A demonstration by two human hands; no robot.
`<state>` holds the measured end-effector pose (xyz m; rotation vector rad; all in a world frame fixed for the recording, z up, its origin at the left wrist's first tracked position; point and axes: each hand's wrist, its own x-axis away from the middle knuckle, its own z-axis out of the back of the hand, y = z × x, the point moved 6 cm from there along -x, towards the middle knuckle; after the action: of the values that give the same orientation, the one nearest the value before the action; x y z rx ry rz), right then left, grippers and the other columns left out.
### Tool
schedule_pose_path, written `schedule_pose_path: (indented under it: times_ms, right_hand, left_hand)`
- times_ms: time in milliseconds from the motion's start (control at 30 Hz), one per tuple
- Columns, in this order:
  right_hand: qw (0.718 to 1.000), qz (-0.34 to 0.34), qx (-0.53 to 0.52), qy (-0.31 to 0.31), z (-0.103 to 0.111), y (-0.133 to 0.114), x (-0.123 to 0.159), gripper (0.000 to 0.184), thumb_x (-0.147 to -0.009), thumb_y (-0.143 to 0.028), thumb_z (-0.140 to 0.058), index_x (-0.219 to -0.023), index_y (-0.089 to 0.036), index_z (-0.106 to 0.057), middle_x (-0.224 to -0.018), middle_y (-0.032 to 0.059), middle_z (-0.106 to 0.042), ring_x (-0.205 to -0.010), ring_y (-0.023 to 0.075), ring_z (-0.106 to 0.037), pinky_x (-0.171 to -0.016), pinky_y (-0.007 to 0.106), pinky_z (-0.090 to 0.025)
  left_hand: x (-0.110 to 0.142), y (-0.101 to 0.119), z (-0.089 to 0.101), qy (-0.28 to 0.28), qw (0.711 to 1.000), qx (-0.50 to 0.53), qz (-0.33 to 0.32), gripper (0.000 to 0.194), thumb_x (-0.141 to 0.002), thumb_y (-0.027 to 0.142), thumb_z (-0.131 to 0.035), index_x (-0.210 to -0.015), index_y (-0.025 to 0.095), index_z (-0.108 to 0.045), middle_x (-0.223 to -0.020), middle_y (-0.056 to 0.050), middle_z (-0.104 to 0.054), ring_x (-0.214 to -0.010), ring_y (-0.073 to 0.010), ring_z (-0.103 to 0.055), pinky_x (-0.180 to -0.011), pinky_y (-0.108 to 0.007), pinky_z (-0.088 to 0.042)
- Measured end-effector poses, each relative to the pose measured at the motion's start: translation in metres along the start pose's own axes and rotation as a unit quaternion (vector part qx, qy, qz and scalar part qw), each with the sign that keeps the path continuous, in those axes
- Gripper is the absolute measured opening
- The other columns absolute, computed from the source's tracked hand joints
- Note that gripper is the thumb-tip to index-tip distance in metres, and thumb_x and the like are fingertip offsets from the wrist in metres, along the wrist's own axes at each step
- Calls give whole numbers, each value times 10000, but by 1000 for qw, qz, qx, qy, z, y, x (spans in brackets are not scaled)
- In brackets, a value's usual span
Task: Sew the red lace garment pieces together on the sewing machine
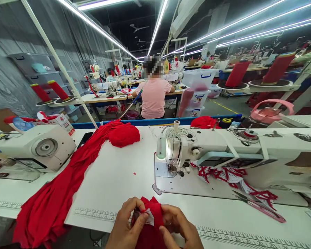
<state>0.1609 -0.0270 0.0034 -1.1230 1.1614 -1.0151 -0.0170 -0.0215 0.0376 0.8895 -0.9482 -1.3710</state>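
Note:
At the table's front edge, my left hand (131,223) pinches a piece of red fabric (157,209) between thumb and fingers. A white patch shows on the fabric beside that thumb. My right hand (177,224) grips the same fabric from the other side, its fingers curled and partly behind the cloth. The rest of the red cloth hangs down between both hands, out of the bottom of the view. Ahead and to the right stands a sewing machine (181,148) with its lamp lit over the needle area.
A long heap of red fabric (67,176) runs across the table at left, beside another sewing machine (46,145). Red-and-white trimmed pieces (230,176) and thread snips (261,207) lie at right. A printed ruler (95,213) follows the front edge. A person in pink (153,97) sits ahead.

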Motion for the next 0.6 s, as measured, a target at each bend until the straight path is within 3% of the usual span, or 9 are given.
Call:
schedule_pose_path:
  times_ms: [133, 267, 333, 467, 600]
  right_hand:
    - [996, 28, 63, -54, 17, -37, -25, 283, -1005, -491, -519, -1050, -277, -698, -961, 46, -679, -914, 214, -638, -849, 298, -499]
    - [964, -24, 20, -264, 3, -60, -41, 406, -1020, -556, -457, -1006, -250, -725, -907, 25, -654, -868, 192, -598, -841, 295, -466]
    - [941, -65, -29, -330, -5, -62, -41, 475, -961, -645, -515, -966, -219, -726, -846, 15, -622, -795, 175, -561, -780, 284, -459]
    - [921, -112, -88, -361, -10, -58, -36, 471, -814, -658, -713, -874, -190, -697, -846, 17, -614, -783, 161, -530, -737, 265, -431]
    - [925, -158, -87, -333, -5, -54, -34, 383, -764, -549, -782, -777, -187, -658, -761, -6, -586, -708, 137, -476, -657, 242, -388]
  left_hand:
    - [-1, 19, -1, -130, 991, 0, -8, 275, -930, 469, -565, -853, 213, -632, -827, -14, -596, -747, -181, -505, -690, -263, -371]
    - [0, 41, 6, -189, 982, -18, -1, 219, -910, 418, -588, -882, 212, -659, -849, -2, -581, -770, -173, -493, -688, -252, -352]
    - [0, 48, 10, -200, 979, -39, 8, 194, -902, 394, -597, -862, 216, -661, -825, 10, -576, -764, -169, -480, -686, -249, -344]
    - [0, 48, 11, -235, 971, -23, 30, 236, -896, 433, -587, -846, 209, -642, -796, 18, -554, -743, -164, -452, -666, -245, -330]
    - [-1, 41, 5, -275, 957, 76, 55, 358, -866, 563, -606, -835, 207, -626, -782, 15, -515, -748, -165, -428, -661, -240, -321]
